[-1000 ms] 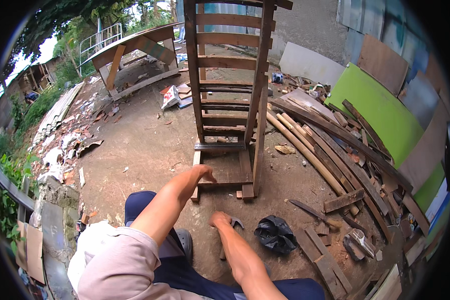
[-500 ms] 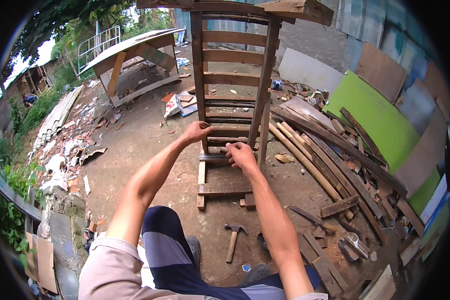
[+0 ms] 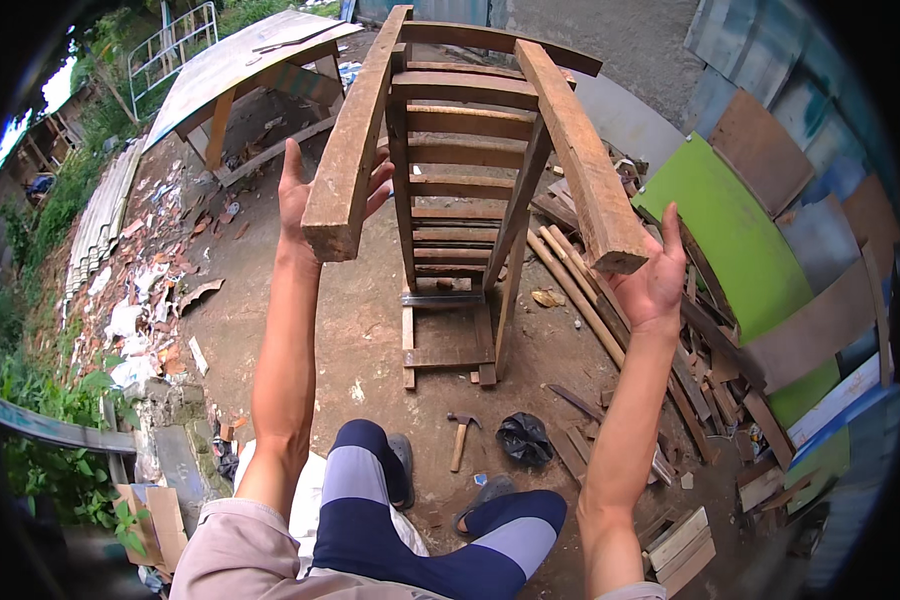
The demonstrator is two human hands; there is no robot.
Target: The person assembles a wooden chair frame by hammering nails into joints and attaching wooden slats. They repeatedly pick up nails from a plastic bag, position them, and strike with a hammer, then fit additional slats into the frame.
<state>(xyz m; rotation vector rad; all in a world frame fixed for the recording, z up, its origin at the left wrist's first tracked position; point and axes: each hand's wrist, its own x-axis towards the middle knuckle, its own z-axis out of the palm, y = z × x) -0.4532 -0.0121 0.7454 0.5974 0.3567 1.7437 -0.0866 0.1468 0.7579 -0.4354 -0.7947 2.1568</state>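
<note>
A tall wooden frame with ladder-like slats (image 3: 470, 122) stands before me, two thick beams jutting toward me from its top. Beneath the left beam (image 3: 348, 150), my left hand (image 3: 298, 205) is open, thumb upright on one side and spread fingers showing past the other. The beam hides part of its palm. At the near end of the right beam (image 3: 588, 175), my right hand (image 3: 650, 285) is open, palm turned up and thumb raised beside the wood. Its other fingers are mostly hidden by the beam; whether either hand bears weight is unclear.
A hammer (image 3: 460, 440) lies on the ground near my feet, beside a black plastic bag (image 3: 525, 438). Wooden poles (image 3: 582, 285) and scrap timber fill the right side, below a green panel (image 3: 735, 235). A board-topped wooden structure (image 3: 240, 75) stands far left, with rubble nearby.
Both hands have moved up and apart, from the frame's lower slats to the top beams, and their fingers have spread. The frame's top now leans closer to me.
</note>
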